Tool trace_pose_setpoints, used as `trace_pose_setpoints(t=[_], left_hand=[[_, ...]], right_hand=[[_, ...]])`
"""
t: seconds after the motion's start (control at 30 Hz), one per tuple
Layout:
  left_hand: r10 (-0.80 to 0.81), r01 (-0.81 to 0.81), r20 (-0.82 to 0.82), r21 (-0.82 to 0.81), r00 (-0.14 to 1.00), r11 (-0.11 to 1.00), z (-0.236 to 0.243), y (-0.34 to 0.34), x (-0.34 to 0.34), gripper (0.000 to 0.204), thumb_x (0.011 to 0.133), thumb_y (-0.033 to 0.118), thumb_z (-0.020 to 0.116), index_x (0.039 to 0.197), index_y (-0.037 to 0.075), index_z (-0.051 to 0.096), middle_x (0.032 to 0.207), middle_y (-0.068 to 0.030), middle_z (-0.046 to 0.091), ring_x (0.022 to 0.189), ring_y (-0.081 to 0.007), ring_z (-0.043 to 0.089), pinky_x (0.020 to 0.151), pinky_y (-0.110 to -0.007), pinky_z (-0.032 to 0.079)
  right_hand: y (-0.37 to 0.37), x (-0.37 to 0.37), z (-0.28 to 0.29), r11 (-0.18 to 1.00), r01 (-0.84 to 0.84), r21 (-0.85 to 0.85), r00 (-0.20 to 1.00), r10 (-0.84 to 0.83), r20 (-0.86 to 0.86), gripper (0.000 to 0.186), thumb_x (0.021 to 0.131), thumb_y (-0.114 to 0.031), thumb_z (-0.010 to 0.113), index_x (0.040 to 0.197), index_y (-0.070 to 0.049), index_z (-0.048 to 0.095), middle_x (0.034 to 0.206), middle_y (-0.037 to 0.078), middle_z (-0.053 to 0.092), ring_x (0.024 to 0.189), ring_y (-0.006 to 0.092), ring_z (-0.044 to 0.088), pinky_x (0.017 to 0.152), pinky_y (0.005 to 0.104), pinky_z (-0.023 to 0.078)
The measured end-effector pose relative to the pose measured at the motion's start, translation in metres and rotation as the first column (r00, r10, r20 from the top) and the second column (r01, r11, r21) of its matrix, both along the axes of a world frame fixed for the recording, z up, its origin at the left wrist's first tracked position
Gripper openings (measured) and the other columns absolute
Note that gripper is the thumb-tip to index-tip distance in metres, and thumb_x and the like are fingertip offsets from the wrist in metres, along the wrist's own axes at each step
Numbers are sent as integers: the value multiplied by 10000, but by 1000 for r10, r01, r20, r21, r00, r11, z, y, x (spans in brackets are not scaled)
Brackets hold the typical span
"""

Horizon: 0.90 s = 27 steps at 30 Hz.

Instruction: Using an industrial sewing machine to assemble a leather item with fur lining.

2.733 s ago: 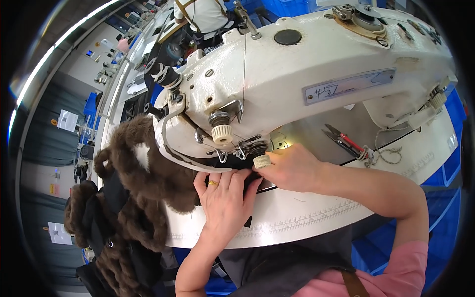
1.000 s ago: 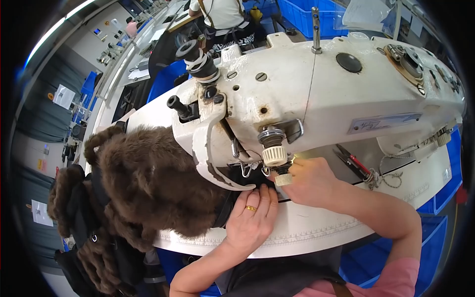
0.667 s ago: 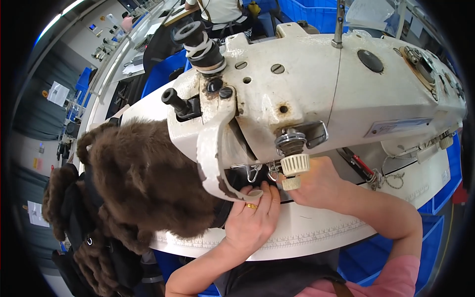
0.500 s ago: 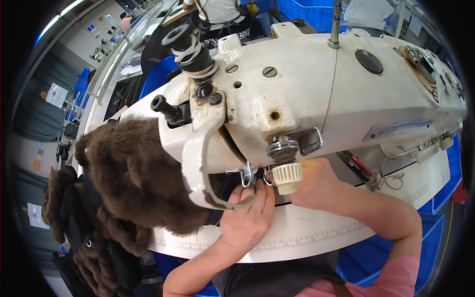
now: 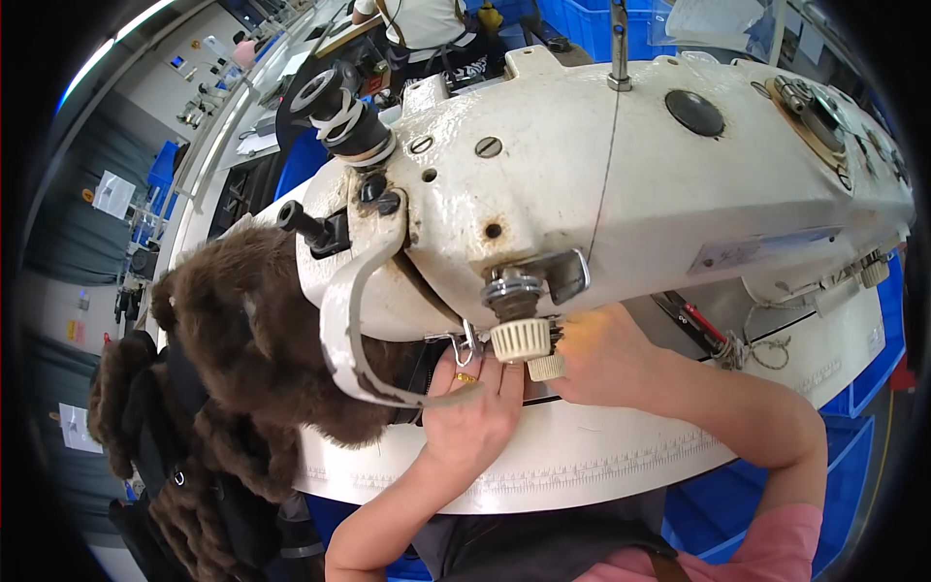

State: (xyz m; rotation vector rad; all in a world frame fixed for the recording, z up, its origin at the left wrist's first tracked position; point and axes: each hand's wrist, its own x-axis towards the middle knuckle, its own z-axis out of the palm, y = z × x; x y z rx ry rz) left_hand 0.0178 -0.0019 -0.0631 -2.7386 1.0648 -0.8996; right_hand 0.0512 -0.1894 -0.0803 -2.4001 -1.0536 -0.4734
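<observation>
Head view shows me brown fur [image 5: 242,320] on the table [image 5: 601,441], left of the machine [image 5: 543,184]. At its black edge [image 5: 415,383], the left hand [image 5: 470,422] lies with fingers extended; the right hand [image 5: 606,359] bends behind the knobs [image 5: 521,339]. Fingertips being hidden, I cannot tell either grip. Red snips [image 5: 700,321] lie rightmost.

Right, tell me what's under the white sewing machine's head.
Beneath the head, black fabric and brown fur show, with the left hand and the right hand close by. The needle area and the right fingertips cannot be seen: the head and its knobs cover them.
</observation>
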Motion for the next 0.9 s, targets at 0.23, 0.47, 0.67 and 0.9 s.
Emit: trace_pose_setpoints(t=[0.23,0.47,0.67,0.9], left_hand=[[-405,159,-517,-454,755,877,76,8,-55,285,679,41,778,956,33,708,1046,-110,695,905,-284,651,806,-382,546],[-608,442,-383,-440,695,782,148,-5,-76,253,803,191,728,1028,76,716,1087,-55,698,923,-232,647,836,-368,549],[-803,461,-298,-693,516,554,127,-28,-81,315,770,200,725,1018,6,704,911,-81,683,810,-250,637,801,-391,555],[-336,441,-409,197,848,875,101,-10,-57,295,741,137,664,982,-34,666,1012,-149,659,1061,-303,619,1022,-494,447]], right_hand=[[-5,5,1,994,-113,-9,994,113,2,208,744,-136,638,942,-80,668,637,49,622,580,243,646,482,371,473],[-7,10,-10,988,-58,-142,998,59,6,357,815,-202,651,1170,-222,673,594,44,583,440,255,561,421,378,453],[19,0,-8,999,-36,38,995,33,89,209,892,-270,641,1035,-120,665,636,54,608,519,251,608,465,372,472],[19,-1,-16,999,44,14,998,-44,-40,156,853,-200,656,841,-63,583,649,99,616,560,291,627,494,401,480]])
